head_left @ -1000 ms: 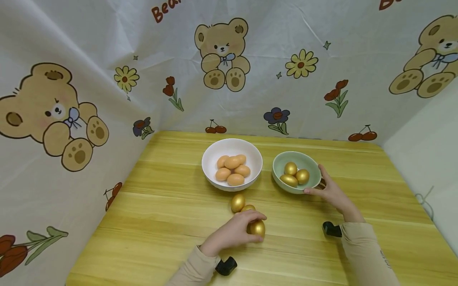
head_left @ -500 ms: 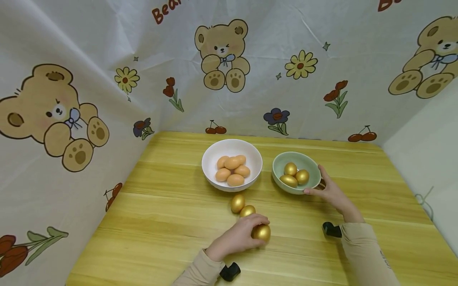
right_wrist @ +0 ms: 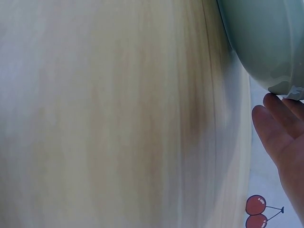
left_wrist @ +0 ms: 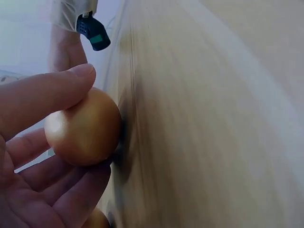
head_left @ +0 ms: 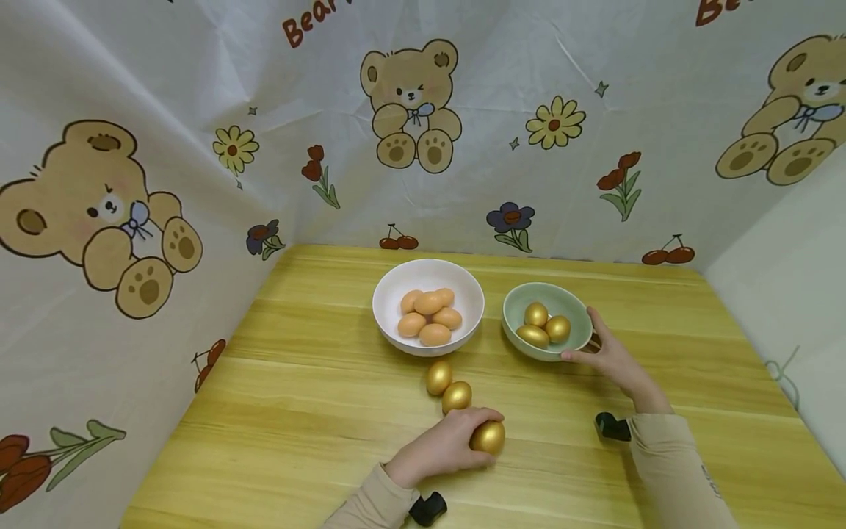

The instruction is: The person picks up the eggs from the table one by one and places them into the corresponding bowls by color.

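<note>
My left hand (head_left: 449,444) holds a gold egg (head_left: 487,438) between thumb and fingers, low over the wooden table. In the left wrist view, the thumb lies on top of this egg (left_wrist: 85,130) and the fingers are on its far side. Just beyond that hand, two more gold eggs (head_left: 439,378) lie on the wood, one beside the other. My right hand (head_left: 615,360) touches the right side of a green bowl (head_left: 522,345), its thumb and fingers spread and fairly straight. Inside the bowl sit three gold eggs (head_left: 558,329).
A white bowl (head_left: 390,323) with several brown eggs (head_left: 435,335) stands left of the green bowl. Bear-printed cloth (head_left: 264,110) lines the back and left side of the table (head_left: 277,441). Each wrist carries a black device (head_left: 612,426).
My left hand has shifted right and towards me with its gold egg, uncovering more of the second loose egg. The right hand stays at the green bowl.
</note>
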`<state>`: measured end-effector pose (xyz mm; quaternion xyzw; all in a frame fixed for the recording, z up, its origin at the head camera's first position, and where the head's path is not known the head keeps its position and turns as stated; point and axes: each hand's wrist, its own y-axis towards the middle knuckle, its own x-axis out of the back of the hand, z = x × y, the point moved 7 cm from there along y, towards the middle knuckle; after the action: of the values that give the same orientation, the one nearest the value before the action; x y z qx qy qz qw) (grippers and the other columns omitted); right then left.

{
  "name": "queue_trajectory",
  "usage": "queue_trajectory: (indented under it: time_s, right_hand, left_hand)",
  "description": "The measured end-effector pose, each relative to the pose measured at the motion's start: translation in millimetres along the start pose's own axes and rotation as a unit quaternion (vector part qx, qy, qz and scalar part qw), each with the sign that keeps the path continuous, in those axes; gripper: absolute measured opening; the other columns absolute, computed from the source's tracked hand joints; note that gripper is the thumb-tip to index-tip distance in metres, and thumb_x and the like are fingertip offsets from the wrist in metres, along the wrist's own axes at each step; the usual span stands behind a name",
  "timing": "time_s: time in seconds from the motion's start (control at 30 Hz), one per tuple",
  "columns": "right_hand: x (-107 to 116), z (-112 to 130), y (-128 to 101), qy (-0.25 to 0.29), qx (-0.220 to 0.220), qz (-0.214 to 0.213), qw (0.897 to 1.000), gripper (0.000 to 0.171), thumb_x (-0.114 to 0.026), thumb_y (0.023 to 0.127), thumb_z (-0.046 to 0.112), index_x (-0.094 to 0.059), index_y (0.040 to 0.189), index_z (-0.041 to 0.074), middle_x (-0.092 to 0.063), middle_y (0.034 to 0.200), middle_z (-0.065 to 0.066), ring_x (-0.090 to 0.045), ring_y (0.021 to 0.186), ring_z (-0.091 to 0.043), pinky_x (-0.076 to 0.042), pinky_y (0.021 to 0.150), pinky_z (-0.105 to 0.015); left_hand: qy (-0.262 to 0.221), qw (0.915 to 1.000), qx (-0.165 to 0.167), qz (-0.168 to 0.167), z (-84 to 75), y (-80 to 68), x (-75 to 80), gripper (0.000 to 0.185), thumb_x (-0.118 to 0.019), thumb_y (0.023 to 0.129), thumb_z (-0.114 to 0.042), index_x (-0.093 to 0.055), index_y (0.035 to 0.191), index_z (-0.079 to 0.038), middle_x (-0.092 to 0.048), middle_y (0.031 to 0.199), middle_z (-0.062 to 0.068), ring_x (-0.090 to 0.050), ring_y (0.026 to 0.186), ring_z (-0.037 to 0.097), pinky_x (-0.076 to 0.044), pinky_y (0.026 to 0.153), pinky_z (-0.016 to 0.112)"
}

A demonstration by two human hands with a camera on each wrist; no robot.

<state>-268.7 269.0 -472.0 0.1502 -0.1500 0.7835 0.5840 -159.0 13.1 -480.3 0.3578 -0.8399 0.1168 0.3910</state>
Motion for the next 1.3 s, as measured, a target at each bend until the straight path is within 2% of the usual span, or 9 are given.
queue_trajectory:
  time_s: [0.1,0.2,0.3,0.4,0.5,0.63,0.8,1.07,1.3]
  right_hand:
    - [0,1,-1,0.000,-0.001,0.000,1.000,0.105,-0.068,0.086,0.015,0.018,0.145,0.008,-0.001,0.148,-0.028,-0.017,0.131,-0.047,-0.030,0.099,-0.051]
    - [0,2,-1,0.005,0.003,0.000,1.000,0.105,-0.068,0.086,0.013,0.018,0.145,0.007,-0.001,0.148,-0.029,-0.016,0.130,-0.048,-0.028,0.098,-0.055]
    - [1,2,-1,0.009,0.006,-0.001,1.000,0.105,-0.069,0.085,0.012,0.018,0.145,0.009,-0.001,0.148,-0.030,-0.016,0.130,-0.049,-0.026,0.099,-0.058]
    - [1,2,-1,0.005,0.004,-0.002,1.000,0.105,-0.069,0.085,0.013,0.017,0.146,0.009,-0.002,0.148,-0.030,-0.016,0.130,-0.049,-0.026,0.099,-0.058]
    - [1,0,0,0.002,0.004,-0.002,1.000,0.105,-0.069,0.085,0.015,0.017,0.145,0.008,-0.002,0.148,-0.029,-0.017,0.130,-0.049,-0.027,0.098,-0.058]
    - [0,-3,1,0.003,0.006,0.000,1.000,0.105,-0.068,0.086,0.015,0.017,0.145,0.007,-0.002,0.148,-0.029,-0.016,0.130,-0.048,-0.026,0.098,-0.057]
    - [-1,-3,1,0.005,0.003,0.000,1.000,0.105,-0.068,0.086,0.016,0.018,0.145,0.007,-0.001,0.148,-0.029,-0.016,0.130,-0.049,-0.026,0.098,-0.058]
    - [1,-2,0,0.004,0.003,-0.002,1.000,0.105,-0.069,0.086,0.016,0.018,0.145,0.006,-0.001,0.148,-0.029,-0.017,0.130,-0.049,-0.030,0.097,-0.055]
    - [-1,0,-1,0.015,0.007,0.001,1.000,0.104,-0.068,0.086,0.014,0.017,0.145,0.004,-0.003,0.148,-0.029,-0.017,0.130,-0.049,-0.026,0.099,-0.057]
  left_hand:
    - [0.013,0.9999,-0.006,0.002,-0.5,1.0,-0.8,0.053,-0.075,0.079,-0.021,-0.054,0.126,-0.011,-0.056,0.121,-0.003,-0.048,0.108,0.003,-0.039,0.091,0.018]
    - [0.011,0.9999,-0.009,0.008,-1.1,3.7,0.7,0.054,-0.075,0.078,-0.020,-0.053,0.126,-0.010,-0.056,0.120,-0.003,-0.048,0.108,0.002,-0.039,0.090,0.017]
    - [0.006,0.9999,-0.013,0.008,-3.5,10.5,7.6,0.053,-0.074,0.079,-0.020,-0.053,0.127,-0.009,-0.056,0.121,-0.004,-0.048,0.108,0.002,-0.039,0.091,0.017]
    - [-0.002,0.9998,-0.015,-0.010,-8.5,22.4,23.4,0.052,-0.073,0.081,-0.021,-0.053,0.128,-0.009,-0.056,0.123,-0.004,-0.048,0.109,0.002,-0.037,0.093,0.018]
    - [-0.019,0.9989,-0.012,-0.040,-12.4,39.0,45.5,0.053,-0.074,0.080,-0.021,-0.053,0.128,-0.009,-0.056,0.123,-0.003,-0.049,0.108,0.004,-0.039,0.093,0.021]
    - [-0.077,0.9934,-0.001,-0.084,-9.7,64.1,73.7,0.055,-0.076,0.079,-0.022,-0.053,0.128,-0.010,-0.056,0.123,-0.002,-0.052,0.107,0.006,-0.043,0.090,0.022]
    - [-0.140,0.9838,0.026,-0.109,-3.1,92.1,95.4,0.057,-0.076,0.079,-0.022,-0.053,0.129,-0.010,-0.056,0.123,0.001,-0.053,0.108,0.009,-0.043,0.088,0.019]
    - [-0.149,0.9798,0.056,-0.121,2.2,127.4,107.3,0.058,-0.077,0.077,-0.026,-0.054,0.128,-0.012,-0.057,0.121,0.000,-0.053,0.106,0.009,-0.044,0.085,0.018]
    - [-0.154,0.9773,0.071,-0.127,5.0,139.9,109.6,0.058,-0.078,0.077,-0.024,-0.054,0.128,-0.013,-0.059,0.118,0.000,-0.054,0.103,0.009,-0.045,0.081,0.018]
